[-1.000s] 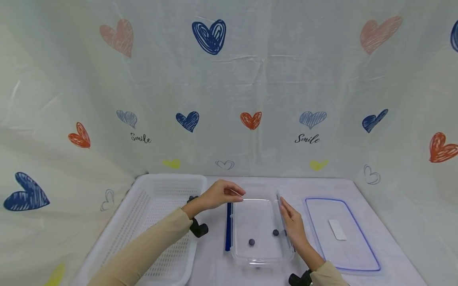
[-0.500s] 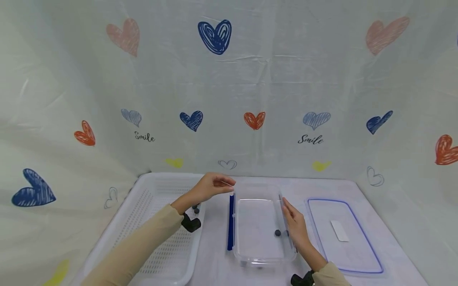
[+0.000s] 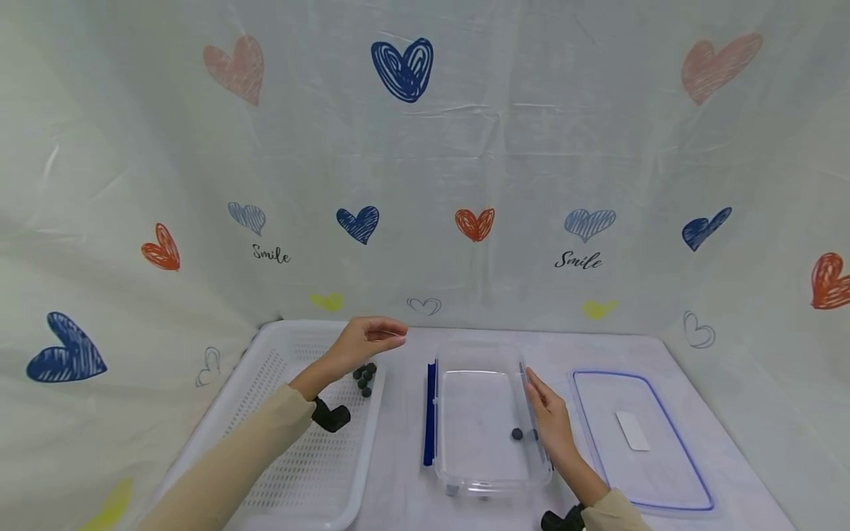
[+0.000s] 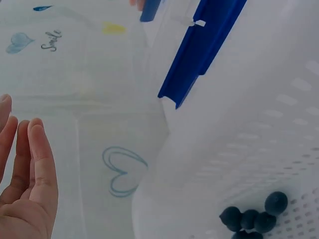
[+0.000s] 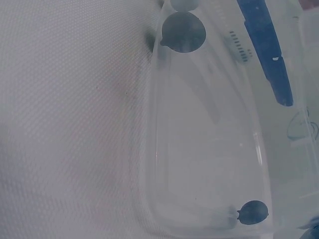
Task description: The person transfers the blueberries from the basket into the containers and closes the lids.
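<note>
My left hand [image 3: 358,346], fingers fairly straight and holding nothing visible, hovers over the far right part of a white perforated basket [image 3: 361,457]. Below it in the basket lie several small dark balls [image 3: 364,376], clustered in the left wrist view too. My right hand [image 3: 551,420] rests with straight fingers along the right wall of a clear plastic box [image 3: 494,485]. Inside the box, one dark ball [image 3: 516,434] sits near that wall. Another dark ball [image 3: 452,490] shows at the near left corner, blurred by the plastic. The right wrist view shows both balls but not the hand's fingers.
A blue latch flap [image 3: 430,417] hangs off the box's left side, facing the basket. Right of the box lies a clear lid [image 3: 664,472] with a blue seal and a white label [image 3: 632,431]. A heart-printed curtain [image 3: 425,162] stands behind the table.
My left hand has moved left, from over the box to over the basket. One ball in the box has rolled toward the near left corner. My right hand stays at the box.
</note>
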The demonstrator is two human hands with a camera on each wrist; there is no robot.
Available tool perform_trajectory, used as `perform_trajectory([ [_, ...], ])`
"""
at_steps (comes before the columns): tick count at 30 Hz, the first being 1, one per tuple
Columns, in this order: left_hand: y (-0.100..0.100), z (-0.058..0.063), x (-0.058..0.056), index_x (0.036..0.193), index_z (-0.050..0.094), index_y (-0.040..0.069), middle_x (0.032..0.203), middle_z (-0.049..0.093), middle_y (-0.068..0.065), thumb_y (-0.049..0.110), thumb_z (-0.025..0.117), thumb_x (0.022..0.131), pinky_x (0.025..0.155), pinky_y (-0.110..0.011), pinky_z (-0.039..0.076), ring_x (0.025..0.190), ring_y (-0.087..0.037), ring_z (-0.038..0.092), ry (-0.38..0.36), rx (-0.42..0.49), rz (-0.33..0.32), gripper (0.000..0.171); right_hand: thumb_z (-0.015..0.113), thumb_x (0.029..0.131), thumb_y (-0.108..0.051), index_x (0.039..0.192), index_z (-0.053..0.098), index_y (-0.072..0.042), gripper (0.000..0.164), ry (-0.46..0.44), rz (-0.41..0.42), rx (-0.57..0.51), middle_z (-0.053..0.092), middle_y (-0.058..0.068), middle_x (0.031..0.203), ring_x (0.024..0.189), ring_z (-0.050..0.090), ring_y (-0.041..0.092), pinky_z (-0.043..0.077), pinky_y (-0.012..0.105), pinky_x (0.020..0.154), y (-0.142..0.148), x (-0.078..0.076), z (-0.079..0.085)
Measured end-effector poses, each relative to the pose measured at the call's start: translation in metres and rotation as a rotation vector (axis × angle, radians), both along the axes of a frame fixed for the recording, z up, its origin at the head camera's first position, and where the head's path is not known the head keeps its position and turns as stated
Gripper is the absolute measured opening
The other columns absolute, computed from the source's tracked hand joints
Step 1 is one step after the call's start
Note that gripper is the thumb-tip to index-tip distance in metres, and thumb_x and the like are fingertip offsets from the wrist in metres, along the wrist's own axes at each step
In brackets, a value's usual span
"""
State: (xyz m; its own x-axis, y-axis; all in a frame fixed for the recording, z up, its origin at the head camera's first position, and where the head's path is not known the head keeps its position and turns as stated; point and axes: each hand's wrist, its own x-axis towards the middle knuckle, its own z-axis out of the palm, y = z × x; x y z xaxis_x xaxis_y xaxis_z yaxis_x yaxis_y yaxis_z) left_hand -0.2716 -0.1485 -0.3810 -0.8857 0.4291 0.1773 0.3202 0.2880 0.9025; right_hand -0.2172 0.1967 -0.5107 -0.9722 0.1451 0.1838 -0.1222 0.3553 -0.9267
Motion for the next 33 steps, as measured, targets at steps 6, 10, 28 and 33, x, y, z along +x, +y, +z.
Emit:
perform_trajectory([
  [6, -0.023, -0.017, -0.006, 0.109, 0.064, 0.007, 0.108, 0.064, -0.006, 0.023, 0.068, 0.084, 0.083, -0.031, 0.05, 0.098, -0.018, 0.061, -0.026, 0.014, 0.076, 0.029, 0.046, 0.098, -0.027, 0.138, 0.041, -0.007, 0.045, 0.0, 0.004, 0.005, 0.04, 0.01, 0.14, 0.129, 0.035, 0.025, 0.032, 0.038, 0.101, 0.0, 0.001, 0.0],
  [10, -0.036, -0.028, -0.007, 0.112, 0.063, 0.003, 0.109, 0.064, -0.009, 0.026, 0.068, 0.084, 0.084, -0.031, 0.05, 0.1, -0.02, 0.06, -0.035, 0.005, 0.099, 0.037, 0.046, 0.098, -0.025, 0.138, 0.041, -0.006, 0.045, 0.005, 0.003, 0.006, 0.039, 0.01, 0.14, 0.13, 0.034, 0.025, 0.032, 0.039, 0.101, 0.0, 0.002, 0.001],
  [28, -0.063, -0.064, -0.002, 0.111, 0.061, -0.005, 0.108, 0.063, -0.02, 0.015, 0.068, 0.084, 0.077, -0.026, 0.05, 0.095, -0.024, 0.061, -0.064, -0.048, 0.155, 0.034, 0.045, 0.098, -0.027, 0.139, 0.04, -0.007, 0.046, -0.008, 0.01, 0.003, 0.038, 0.01, 0.141, 0.13, 0.034, 0.025, 0.032, 0.037, 0.101, 0.001, 0.002, 0.0],
  [33, -0.064, -0.071, 0.005, 0.109, 0.059, -0.01, 0.108, 0.06, -0.027, 0.007, 0.067, 0.084, 0.076, -0.028, 0.052, 0.096, -0.035, 0.06, -0.067, -0.046, 0.121, 0.032, 0.045, 0.098, -0.025, 0.138, 0.04, -0.006, 0.045, 0.006, 0.021, 0.0, 0.038, 0.011, 0.141, 0.13, 0.034, 0.026, 0.032, 0.037, 0.1, 0.0, 0.002, 0.0],
])
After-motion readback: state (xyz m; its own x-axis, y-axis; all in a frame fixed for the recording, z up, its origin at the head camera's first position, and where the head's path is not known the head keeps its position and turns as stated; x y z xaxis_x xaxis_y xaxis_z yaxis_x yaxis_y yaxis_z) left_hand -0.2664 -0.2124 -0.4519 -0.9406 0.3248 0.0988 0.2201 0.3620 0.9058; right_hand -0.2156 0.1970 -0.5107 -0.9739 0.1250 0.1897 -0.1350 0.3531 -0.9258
